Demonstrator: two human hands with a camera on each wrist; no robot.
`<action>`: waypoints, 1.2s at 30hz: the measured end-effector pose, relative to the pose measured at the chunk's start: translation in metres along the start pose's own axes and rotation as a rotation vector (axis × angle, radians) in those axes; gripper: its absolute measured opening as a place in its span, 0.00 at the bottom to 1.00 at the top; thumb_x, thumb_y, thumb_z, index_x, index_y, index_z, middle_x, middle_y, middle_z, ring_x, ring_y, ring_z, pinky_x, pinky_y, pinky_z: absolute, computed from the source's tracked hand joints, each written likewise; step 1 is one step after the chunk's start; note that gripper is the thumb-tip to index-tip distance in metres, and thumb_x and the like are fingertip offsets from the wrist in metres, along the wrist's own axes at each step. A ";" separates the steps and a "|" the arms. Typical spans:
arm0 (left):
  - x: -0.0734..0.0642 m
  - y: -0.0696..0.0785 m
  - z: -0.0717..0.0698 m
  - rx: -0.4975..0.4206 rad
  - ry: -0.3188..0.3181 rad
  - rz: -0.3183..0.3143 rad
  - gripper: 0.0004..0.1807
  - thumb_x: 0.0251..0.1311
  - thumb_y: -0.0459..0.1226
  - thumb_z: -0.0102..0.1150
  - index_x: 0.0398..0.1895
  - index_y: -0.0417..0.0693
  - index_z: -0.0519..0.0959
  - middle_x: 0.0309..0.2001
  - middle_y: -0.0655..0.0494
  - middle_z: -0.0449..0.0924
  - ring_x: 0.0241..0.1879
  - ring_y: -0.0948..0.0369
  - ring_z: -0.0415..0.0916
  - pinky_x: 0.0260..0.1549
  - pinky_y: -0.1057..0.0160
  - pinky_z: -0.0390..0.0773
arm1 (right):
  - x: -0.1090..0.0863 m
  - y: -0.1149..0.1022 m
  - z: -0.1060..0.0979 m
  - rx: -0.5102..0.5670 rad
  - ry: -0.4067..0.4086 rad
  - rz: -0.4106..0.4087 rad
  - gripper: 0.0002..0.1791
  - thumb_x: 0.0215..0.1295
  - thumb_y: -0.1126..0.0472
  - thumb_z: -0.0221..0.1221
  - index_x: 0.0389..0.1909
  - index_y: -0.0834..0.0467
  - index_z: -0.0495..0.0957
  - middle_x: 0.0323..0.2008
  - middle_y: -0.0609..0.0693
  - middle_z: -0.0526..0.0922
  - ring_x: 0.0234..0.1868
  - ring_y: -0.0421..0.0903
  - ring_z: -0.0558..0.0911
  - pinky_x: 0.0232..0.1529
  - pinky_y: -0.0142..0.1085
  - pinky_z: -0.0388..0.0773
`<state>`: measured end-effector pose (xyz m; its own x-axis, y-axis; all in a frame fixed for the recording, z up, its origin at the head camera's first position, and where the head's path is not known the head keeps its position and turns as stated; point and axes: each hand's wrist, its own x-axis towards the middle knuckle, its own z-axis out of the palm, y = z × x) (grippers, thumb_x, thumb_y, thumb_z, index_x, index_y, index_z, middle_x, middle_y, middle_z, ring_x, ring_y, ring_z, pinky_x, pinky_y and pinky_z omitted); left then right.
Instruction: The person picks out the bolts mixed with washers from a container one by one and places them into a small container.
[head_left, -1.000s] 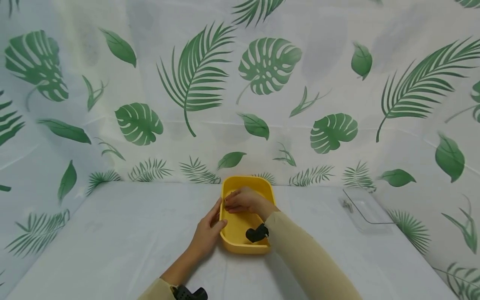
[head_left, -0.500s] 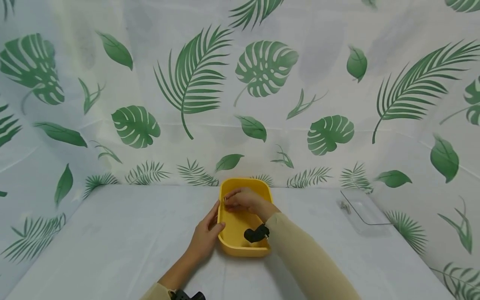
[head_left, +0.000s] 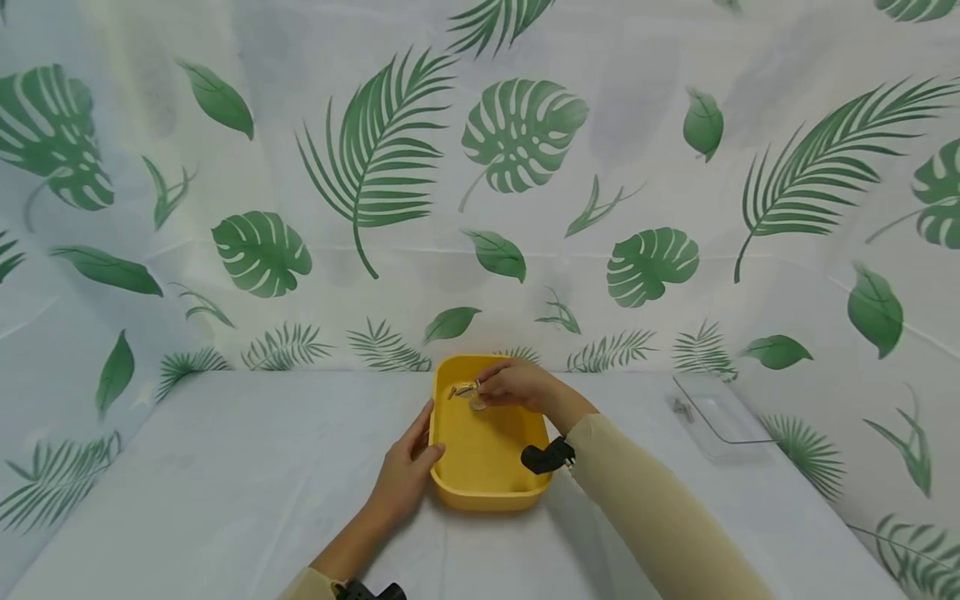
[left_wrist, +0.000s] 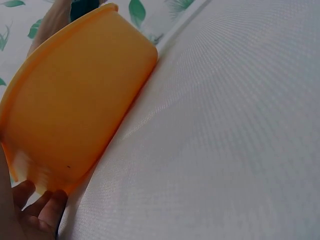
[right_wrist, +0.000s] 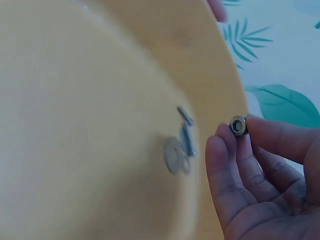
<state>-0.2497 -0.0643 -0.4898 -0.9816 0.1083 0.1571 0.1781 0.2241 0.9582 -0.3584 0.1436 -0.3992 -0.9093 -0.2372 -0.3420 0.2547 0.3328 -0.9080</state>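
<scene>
A yellow plastic tub [head_left: 487,475] stands near the back of the white table. My left hand [head_left: 401,471] holds its left wall, the thumb at the rim and the fingers against the outside. Over the tub's far part, my right hand [head_left: 528,387] pinches a hex socket bolt [right_wrist: 238,126] between thumb and fingertips, its head facing the right wrist camera; the hand hides the shank. Below it on the tub floor lie a large flat washer [right_wrist: 172,155], a smaller washer [right_wrist: 186,165] and small metal screws [right_wrist: 187,140], blurred in that view.
At the right of the table [head_left: 247,483] is a clear plastic box [head_left: 731,425] with a dark rim line. Small metal parts [head_left: 682,408] show at its left side. A leaf-printed cloth [head_left: 555,275] hangs close behind the tub.
My right hand has moved from the tub's left wall rightward and up, uncovering the screws and washers. The left hand keeps its place on the tub.
</scene>
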 end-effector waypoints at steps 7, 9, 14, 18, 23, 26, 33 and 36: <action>0.000 -0.001 0.002 -0.002 -0.002 -0.010 0.36 0.71 0.37 0.52 0.80 0.60 0.56 0.79 0.55 0.58 0.74 0.50 0.66 0.72 0.46 0.67 | -0.020 -0.007 -0.031 -0.057 0.014 -0.007 0.21 0.68 0.67 0.61 0.60 0.71 0.76 0.47 0.60 0.85 0.47 0.55 0.86 0.61 0.46 0.81; -0.001 0.000 0.001 -0.001 -0.002 -0.010 0.36 0.71 0.36 0.52 0.80 0.59 0.56 0.79 0.54 0.58 0.74 0.50 0.66 0.72 0.46 0.67 | -0.024 -0.007 -0.038 -0.069 0.019 -0.012 0.22 0.69 0.67 0.60 0.61 0.71 0.75 0.48 0.61 0.85 0.44 0.51 0.87 0.62 0.47 0.81; -0.001 -0.001 0.001 -0.008 -0.002 -0.013 0.36 0.71 0.36 0.51 0.80 0.60 0.56 0.79 0.55 0.58 0.74 0.50 0.66 0.72 0.47 0.68 | -0.035 -0.005 -0.058 -0.080 0.029 -0.012 0.23 0.70 0.66 0.59 0.63 0.71 0.73 0.59 0.67 0.79 0.47 0.51 0.86 0.61 0.45 0.82; -0.001 -0.001 0.001 -0.003 -0.005 -0.011 0.35 0.72 0.37 0.52 0.80 0.61 0.56 0.79 0.56 0.59 0.74 0.51 0.66 0.72 0.47 0.68 | -0.044 0.000 -0.078 -0.092 0.024 -0.025 0.23 0.70 0.66 0.58 0.64 0.71 0.72 0.54 0.64 0.82 0.46 0.51 0.86 0.60 0.44 0.83; -0.001 -0.002 -0.001 0.005 -0.009 -0.019 0.35 0.72 0.38 0.52 0.80 0.63 0.56 0.79 0.57 0.58 0.75 0.51 0.65 0.72 0.47 0.68 | -0.051 0.010 -0.103 -0.088 0.042 -0.029 0.21 0.70 0.66 0.58 0.61 0.71 0.73 0.41 0.51 0.84 0.41 0.45 0.85 0.54 0.38 0.86; -0.001 -0.002 -0.003 0.008 -0.006 -0.024 0.35 0.72 0.38 0.51 0.80 0.63 0.56 0.79 0.58 0.57 0.75 0.52 0.64 0.72 0.47 0.68 | -0.055 0.016 -0.118 -0.082 0.056 -0.022 0.22 0.70 0.66 0.58 0.62 0.71 0.72 0.41 0.49 0.84 0.40 0.43 0.85 0.53 0.37 0.86; 0.001 -0.003 0.000 -0.002 -0.012 -0.033 0.36 0.72 0.37 0.51 0.81 0.62 0.55 0.80 0.59 0.56 0.75 0.52 0.64 0.72 0.48 0.67 | -0.072 0.031 -0.154 -0.077 0.091 -0.054 0.25 0.73 0.65 0.55 0.66 0.74 0.67 0.41 0.46 0.84 0.42 0.39 0.86 0.55 0.36 0.85; 0.001 -0.002 0.002 -0.003 -0.016 -0.038 0.36 0.72 0.38 0.51 0.81 0.62 0.55 0.80 0.60 0.56 0.76 0.53 0.63 0.73 0.49 0.66 | -0.080 0.036 -0.170 -0.080 0.102 -0.065 0.25 0.74 0.65 0.53 0.66 0.75 0.66 0.39 0.44 0.83 0.41 0.37 0.85 0.54 0.34 0.85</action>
<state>-0.2505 -0.0631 -0.4920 -0.9865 0.1154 0.1166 0.1403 0.2257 0.9640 -0.3324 0.3302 -0.3634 -0.9528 -0.1684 -0.2528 0.1705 0.3925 -0.9038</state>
